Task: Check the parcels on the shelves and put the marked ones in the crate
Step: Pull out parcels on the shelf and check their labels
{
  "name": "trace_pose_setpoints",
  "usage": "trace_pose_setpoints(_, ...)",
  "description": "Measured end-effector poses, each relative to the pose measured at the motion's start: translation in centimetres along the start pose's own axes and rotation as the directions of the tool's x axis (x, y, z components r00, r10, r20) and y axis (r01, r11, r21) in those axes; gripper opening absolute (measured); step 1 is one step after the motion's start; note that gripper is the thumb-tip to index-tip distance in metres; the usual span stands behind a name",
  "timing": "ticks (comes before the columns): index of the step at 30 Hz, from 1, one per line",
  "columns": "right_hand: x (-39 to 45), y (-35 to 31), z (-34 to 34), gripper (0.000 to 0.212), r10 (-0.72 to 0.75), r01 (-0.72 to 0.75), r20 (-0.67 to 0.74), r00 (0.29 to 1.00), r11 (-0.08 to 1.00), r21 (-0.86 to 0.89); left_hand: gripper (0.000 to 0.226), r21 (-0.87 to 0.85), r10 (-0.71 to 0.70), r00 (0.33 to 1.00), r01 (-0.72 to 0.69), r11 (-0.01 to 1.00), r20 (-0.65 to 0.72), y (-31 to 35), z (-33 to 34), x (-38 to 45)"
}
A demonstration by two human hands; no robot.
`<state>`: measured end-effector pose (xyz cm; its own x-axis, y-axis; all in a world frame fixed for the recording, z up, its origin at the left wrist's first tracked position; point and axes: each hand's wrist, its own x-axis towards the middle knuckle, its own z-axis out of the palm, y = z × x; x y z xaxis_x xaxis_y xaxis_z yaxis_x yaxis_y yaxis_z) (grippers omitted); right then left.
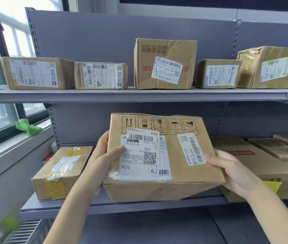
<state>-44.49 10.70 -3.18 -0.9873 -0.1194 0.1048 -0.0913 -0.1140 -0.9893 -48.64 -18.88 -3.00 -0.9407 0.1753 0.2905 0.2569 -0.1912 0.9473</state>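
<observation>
A flat cardboard parcel (pixel 173 155) is tilted up toward me above the lower shelf (pixel 122 206), its top face showing white shipping labels with "855CA" and "M24". My left hand (pixel 102 161) grips its left edge, thumb lying on the big label. My right hand (pixel 231 171) grips its right edge, fingers on the top face by the narrow barcode label. No crate is in view.
The upper shelf (pixel 136 95) carries several labelled cardboard boxes, the tallest (pixel 165 64) in the middle. A taped box (pixel 62 171) lies on the lower shelf at left, flat boxes (pixel 263 164) at right. A window sill with a green toy (pixel 28 126) runs along the left.
</observation>
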Motion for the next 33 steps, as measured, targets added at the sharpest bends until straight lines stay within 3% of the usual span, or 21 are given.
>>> trace_pose_setpoints(4, 0.4, 1.6, 0.8, 0.083, -0.073, 0.073, -0.014, 0.997, 0.997, -0.031, 0.063, 0.051, 0.108, 0.994, -0.109, 0.993, 0.016, -1.2, -1.1, 0.3)
trace_pose_setpoints(7, 1.2, 4.3, 1.3, 0.046, -0.077, 0.072, -0.061, 0.995, 0.994, -0.086, 0.065, 0.075, 0.108, 0.994, -0.105, 0.992, -0.035, -4.0, -1.8, 0.0)
trace_pose_setpoints(9, 1.5, 5.6, 1.3, 0.040, -0.075, 0.067, -0.069, 0.995, 0.991, -0.118, 0.069, 0.052, 0.113, 0.990, -0.109, 0.993, -0.079, -5.5, -1.9, -0.4)
trace_pose_setpoints(11, 1.8, 6.1, 1.5, 0.048, -0.083, 0.070, -0.069, 0.994, 0.983, -0.167, 0.070, 0.123, 0.155, 0.980, -0.140, 0.983, -0.124, -6.4, -2.1, -0.5)
trace_pose_setpoints(15, 2.3, 7.0, 2.5, 0.101, -0.158, 0.110, -0.094, 0.983, 0.916, -0.385, 0.100, 0.393, 0.252, 0.941, -0.148, 0.908, -0.227, -7.5, -2.7, 0.1)
trace_pose_setpoints(17, 2.8, 7.8, 3.3, 0.111, -0.186, 0.143, -0.047, 0.981, 0.872, -0.469, 0.098, 0.562, 0.346, 0.910, -0.167, 0.810, -0.229, -7.8, -2.8, 0.5)
trace_pose_setpoints(20, 3.9, 9.4, 4.1, 0.107, -0.195, 0.144, -0.059, 0.979, 0.865, -0.480, 0.088, 0.694, 0.421, 0.887, -0.183, 0.696, -0.188, -9.1, -3.7, 1.1)
trace_pose_setpoints(27, 6.8, 12.4, 5.5, 0.077, -0.246, 0.113, -0.236, 0.940, 0.878, -0.465, 0.076, 0.739, 0.374, 0.911, -0.130, 0.661, -0.175, -11.9, -5.4, 1.6)
trace_pose_setpoints(33, 7.8, 14.5, 5.9, 0.073, -0.245, 0.075, -0.300, 0.922, 0.872, -0.483, 0.071, 0.757, 0.321, 0.929, -0.075, 0.650, -0.183, -14.2, -6.1, 1.9)
